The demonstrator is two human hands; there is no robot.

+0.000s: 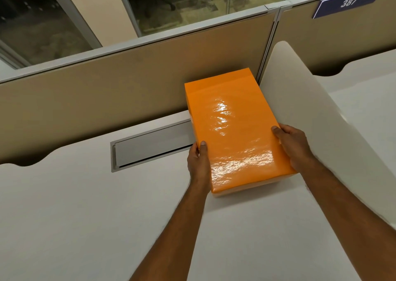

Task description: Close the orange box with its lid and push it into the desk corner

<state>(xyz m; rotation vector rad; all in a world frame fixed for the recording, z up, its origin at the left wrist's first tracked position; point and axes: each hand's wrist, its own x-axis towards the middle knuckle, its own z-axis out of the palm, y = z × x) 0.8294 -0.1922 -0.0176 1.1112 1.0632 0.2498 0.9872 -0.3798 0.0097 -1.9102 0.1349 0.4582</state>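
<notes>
The orange box [233, 128] stands on the white desk [75, 205] with its glossy orange lid on top, its far end near the corner between the beige back partition and the white side divider. My left hand [198, 159] grips the box's left side near its front end, thumb on the lid. On the right side, my right hand [293, 146] holds the lid's edge with the thumb on top. Only a pale strip of the box's lower part shows under the lid at the front.
A beige partition [128, 83] runs along the back of the desk. A white curved divider [310, 109] rises on the right. A grey cable hatch [150, 148] lies flush in the desk left of the box. A blue sign reading 387 [349, 2] hangs at top right.
</notes>
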